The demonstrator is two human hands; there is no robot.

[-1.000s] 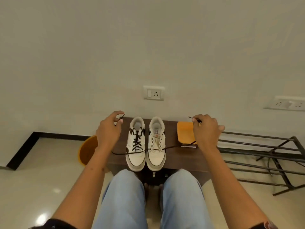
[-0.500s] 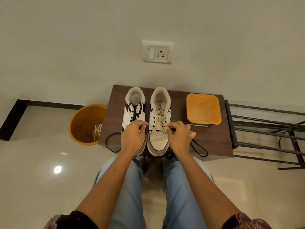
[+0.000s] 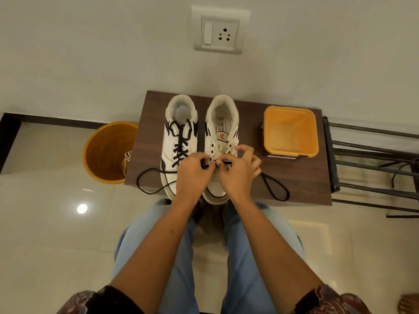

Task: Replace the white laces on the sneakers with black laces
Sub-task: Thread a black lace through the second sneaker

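Observation:
Two white sneakers stand side by side on a dark wooden table point(image 3: 301, 177). The left sneaker point(image 3: 179, 134) is laced in black. The right sneaker point(image 3: 222, 130) shows bare eyelets along its upper half. A black lace point(image 3: 275, 189) runs through its lowest eyelets, with slack loops lying on the table at both sides. My left hand point(image 3: 192, 173) pinches the lace at the left eyelet row. My right hand point(image 3: 238, 171) pinches the other end over the right row. Both hands hide the shoe's toe area.
An orange square container point(image 3: 290, 134) sits on the table's right part. An orange bin point(image 3: 106, 152) stands on the floor at the left, with a white lace point(image 3: 127, 157) inside. A black metal rack point(image 3: 371, 168) is at the right. A wall socket point(image 3: 218, 32) is straight ahead.
One second ago my hands were spread wide, pulling the black lace taut. They have come together over the right sneaker's lower eyelets, the lace has gone slack, and my view has tilted down.

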